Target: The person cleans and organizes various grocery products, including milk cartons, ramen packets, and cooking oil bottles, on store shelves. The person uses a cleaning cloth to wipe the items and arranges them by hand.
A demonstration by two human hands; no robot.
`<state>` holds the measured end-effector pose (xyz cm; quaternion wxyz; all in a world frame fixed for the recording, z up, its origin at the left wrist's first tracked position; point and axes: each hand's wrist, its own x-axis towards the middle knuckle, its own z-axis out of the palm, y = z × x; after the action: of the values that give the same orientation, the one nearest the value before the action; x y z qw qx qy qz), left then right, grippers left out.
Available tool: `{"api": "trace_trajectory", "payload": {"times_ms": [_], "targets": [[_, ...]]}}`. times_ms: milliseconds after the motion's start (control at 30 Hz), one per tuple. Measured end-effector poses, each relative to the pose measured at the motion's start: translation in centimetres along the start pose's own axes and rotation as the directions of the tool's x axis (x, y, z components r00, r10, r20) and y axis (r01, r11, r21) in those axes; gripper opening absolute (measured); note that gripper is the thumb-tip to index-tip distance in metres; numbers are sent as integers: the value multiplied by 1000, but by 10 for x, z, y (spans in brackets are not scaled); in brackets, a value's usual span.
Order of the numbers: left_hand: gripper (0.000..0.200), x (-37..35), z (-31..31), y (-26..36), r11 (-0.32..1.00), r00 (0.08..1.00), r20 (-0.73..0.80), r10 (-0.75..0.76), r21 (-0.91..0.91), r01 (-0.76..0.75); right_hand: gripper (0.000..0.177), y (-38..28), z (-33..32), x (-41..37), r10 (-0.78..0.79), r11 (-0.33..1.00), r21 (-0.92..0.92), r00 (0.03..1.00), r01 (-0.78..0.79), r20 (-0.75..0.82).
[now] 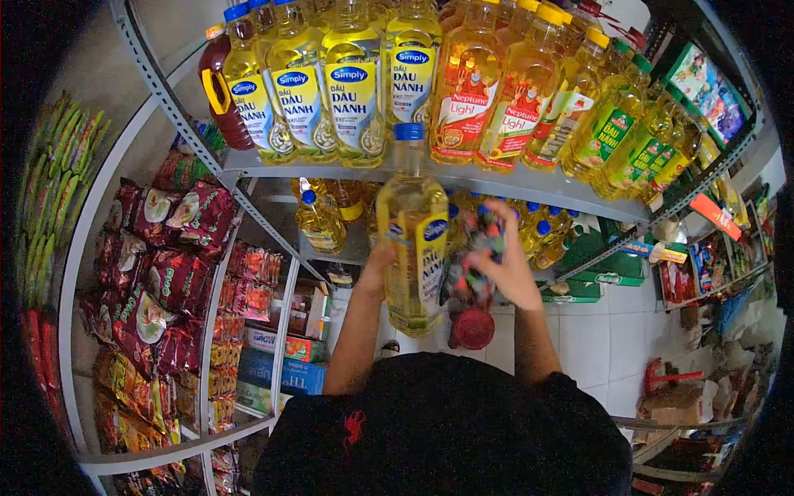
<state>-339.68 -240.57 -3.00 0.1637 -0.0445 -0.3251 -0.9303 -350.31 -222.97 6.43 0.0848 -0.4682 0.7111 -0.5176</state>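
My left hand (379,269) is wrapped round a bottle of cooking oil (413,256) with a blue cap and a Simply label. Held upright in front of the shelf, the bottle hides part of those fingers. Just to its right, my right hand (509,260) grips a crumpled dark cloth (473,248) with a red and pale pattern, blurred by motion. A round red thing (472,329) shows below the cloth. Behind the bottle's cap runs the front edge of a grey metal shelf (331,175), where more Simply bottles (354,91) stand in rows.
Neptune Light bottles (465,95) and green-labelled oil bottles (612,128) fill the shelf's right side. Small oil bottles (321,223) stand on the level below. Purple noodle packs (169,285) are stacked on a rack at left. White floor tiles (583,331) show at lower right.
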Motion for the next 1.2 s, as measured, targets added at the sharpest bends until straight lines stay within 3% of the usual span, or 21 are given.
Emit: {"api": "trace_trajectory", "payload": {"times_ms": [67, 133, 200, 267, 333, 367, 400, 467, 533, 667, 700, 733, 833, 867, 933, 967, 1033, 1067, 1100, 1167, 1200], "targets": [[63, -1, 4, 2, 980, 990, 49, -132, 157, 123, 47, -16, 7, 16, -60, 997, 31, 963, 71, -264], [66, 0, 24, -7, 990, 999, 27, -29, 139, 25, 38, -22, 20, 21, -47, 998, 26, 952, 57, -304], [61, -3, 30, -10, 990, 997, -67, 26, 137, -17, 41, -14, 31, 19, -252, 954, -247, 901, 170, -354], [56, 1, 18, -14, 995, 999, 21, 34, 96, -36, 40, -9, 41, -6, -315, 929, -299, 890, 219, -328], [50, -1, 22, -8, 998, 985, -174, 1, 55, 9, 36, 1, 46, -30, -386, 887, -304, 920, 348, -74], [46, -3, 9, 0, 994, 994, -22, -104, -43, 103, 36, 6, 46, -32, -391, 885, -304, 917, 352, -75], [46, -3, 8, -2, 994, 995, -18, -102, -41, 102, 36, 11, 46, -34, -400, 887, -257, 916, 384, -12], [42, -6, 18, -8, 997, 974, -227, -16, 71, 33, 36, 12, 43, -29, -399, 891, -216, 916, 399, 47], [42, -12, 21, -11, 995, 979, -189, -72, 47, 83, 40, 11, 35, 2, -325, 931, -233, 928, 281, -180], [44, -19, 24, -18, 988, 977, -148, -152, -3, 154, 37, -19, 23, 37, -313, 947, -176, 893, 268, -324], [53, -15, 45, -18, 993, 929, -362, -71, 61, 99, 38, -20, 25, 33, -373, 922, -223, 878, 315, -301], [53, -13, 40, -16, 993, 929, -363, -73, 57, 101, 40, -20, 27, 27, -430, 893, -270, 861, 360, -273], [69, -5, 4, -17, 968, 993, 90, -71, -235, 91, 37, -5, 38, -12, -464, 861, -277, 882, 427, -82], [69, -3, 11, -11, 968, 994, 84, -66, -237, 84, 37, 0, 43, -26, -465, 861, -272, 882, 430, -75], [69, -4, 32, 1, 998, 948, -316, -30, -67, 9, 38, 7, 47, -47, -501, 830, -197, 853, 522, 150], [67, -1, 40, 5, 991, 911, -409, -56, -137, -1, 38, 9, 40, -42, -500, 832, -191, 853, 521, 151], [65, 1, 22, 0, 997, 942, -331, -47, -70, 25, 40, 12, 22, -18, -557, 719, -259, 757, 645, 341], [63, 1, 17, -2, 999, 970, -239, -40, -4, 40, 38, 2, 17, -6, -558, 739, -292, 794, 607, 239], [55, 1, 38, 4, 995, 952, -305, -5, 98, 37, 37, -10, 12, 10, -559, 755, -325, 818, 569, 135], [53, 0, 47, 1, 997, 964, -258, -61, 22, 69, 37, -16, 8, 41, -511, 833, -303, 854, 463, -99], [51, 0, 49, 0, 994, 970, -216, -109, -51, 100, 37, -19, 10, 45, -511, 832, -308, 854, 461, -101]]}}
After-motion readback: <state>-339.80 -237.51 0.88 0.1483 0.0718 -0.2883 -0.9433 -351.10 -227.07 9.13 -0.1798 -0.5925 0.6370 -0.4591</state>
